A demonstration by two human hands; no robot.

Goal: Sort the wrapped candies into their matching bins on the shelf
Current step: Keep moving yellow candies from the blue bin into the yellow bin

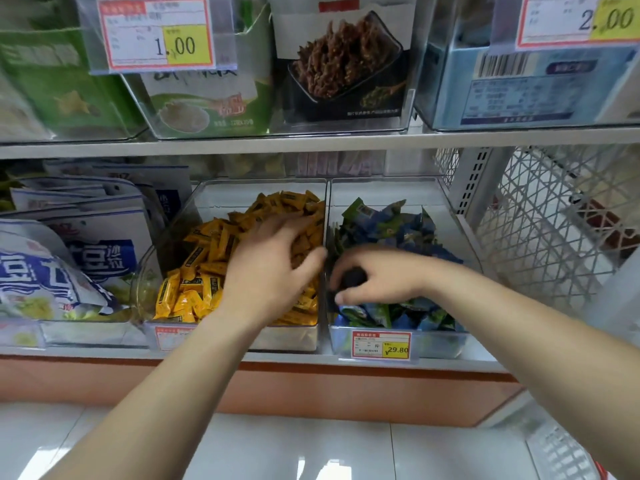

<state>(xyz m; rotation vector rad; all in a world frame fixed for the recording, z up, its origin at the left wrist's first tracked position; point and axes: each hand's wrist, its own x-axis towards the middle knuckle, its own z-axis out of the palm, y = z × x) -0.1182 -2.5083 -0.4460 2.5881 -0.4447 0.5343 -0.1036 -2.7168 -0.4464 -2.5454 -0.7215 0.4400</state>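
Right hand curled round dark item, left hand spread over yellow candies

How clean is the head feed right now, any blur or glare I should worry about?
Head view: left hand smeared by motion at the fingers over the yellow candies; the dark item in the right hand is blurred too; glare on the floor tiles.

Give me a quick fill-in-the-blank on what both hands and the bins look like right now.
The left hand is spread over candies coloured ____.
The right hand grips a dark piece in the bin to the ____ of those candies.
The tag on that bin reads ____.
Missing: yellow; right; 29.80.
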